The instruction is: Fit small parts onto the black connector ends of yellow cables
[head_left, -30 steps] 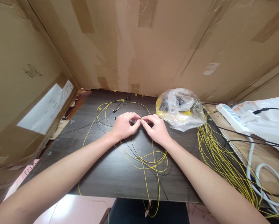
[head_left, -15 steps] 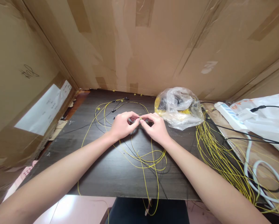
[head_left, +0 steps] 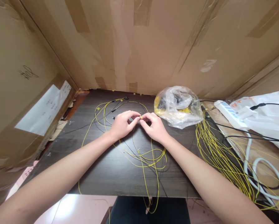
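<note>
Over the middle of the dark table point(head_left: 102, 174), both hands meet fingertip to fingertip. Left hand point(head_left: 123, 125) is curled, thumb & forefinger pressed together on the thin yellow wire point(head_left: 139, 155) close to a small yellow tip point(head_left: 141, 117); right hand point(head_left: 154, 127) is curled too, pinching that tip from the other side, so the 2 hands nearly touch. Exactly what the tip is, can't tell, too small. From the pinch the wire drops toward the person & spreads in loose loops on the table btwn the forearms, w/ one strand running over the near edge. More loops of the same wire lie behind the left hand, w/ a few small black plugs point(head_left: 113, 110) at the ends, near the back of the table. Just right of the right hand, apart from it, sits a crumpled clear plastic bag point(head_left: 179, 105) w/ yellow & dark stuff inside. Further right, a thick bundle of yellow wires point(head_left: 214, 149) fans across the table's right edge. Beyond it lie a white power strip point(head_left: 228, 113), a white plastic bag point(head_left: 267, 121), black cords point(head_left: 246, 135) & a looped white cable point(head_left: 262, 177). Cardboard walls point(head_left: 153, 46) w/ tape strips close in the back & left; a white label point(head_left: 43, 109) is stuck on the left one.
</note>
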The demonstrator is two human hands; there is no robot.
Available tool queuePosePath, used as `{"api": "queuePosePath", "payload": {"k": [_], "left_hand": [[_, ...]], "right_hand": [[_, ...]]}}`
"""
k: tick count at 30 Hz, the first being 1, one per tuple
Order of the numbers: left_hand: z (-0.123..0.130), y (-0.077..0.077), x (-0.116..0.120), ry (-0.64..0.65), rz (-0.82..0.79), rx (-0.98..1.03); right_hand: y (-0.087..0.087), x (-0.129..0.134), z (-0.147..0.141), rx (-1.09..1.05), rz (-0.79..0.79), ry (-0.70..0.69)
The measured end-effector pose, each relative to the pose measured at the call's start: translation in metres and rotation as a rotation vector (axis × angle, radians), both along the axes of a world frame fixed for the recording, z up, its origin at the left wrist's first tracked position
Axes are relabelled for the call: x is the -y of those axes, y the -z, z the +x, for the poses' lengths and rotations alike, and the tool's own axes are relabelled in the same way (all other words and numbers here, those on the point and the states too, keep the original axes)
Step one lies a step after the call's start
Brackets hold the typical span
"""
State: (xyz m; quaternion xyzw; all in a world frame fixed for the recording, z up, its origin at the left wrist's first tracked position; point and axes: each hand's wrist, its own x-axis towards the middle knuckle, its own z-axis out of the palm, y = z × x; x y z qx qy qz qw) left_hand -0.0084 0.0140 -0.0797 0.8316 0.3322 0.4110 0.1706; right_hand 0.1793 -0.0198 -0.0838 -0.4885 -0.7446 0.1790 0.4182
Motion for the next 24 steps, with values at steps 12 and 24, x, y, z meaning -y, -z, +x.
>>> {"api": "queuePosePath", "payload": {"k": [12, 24], "left_hand": [[0.0002, 0.0016, -0.0006, -0.008, 0.021, -0.010], [0.0001, 0.0006, -0.0003, -0.015, -0.018, -0.007]], "right_hand": [[0.0009, -0.0024, 0.0017, -0.005, -0.028, -0.003], [0.0040, -0.0015, 0.0001, -0.060, 0.012, 0.005]]}}
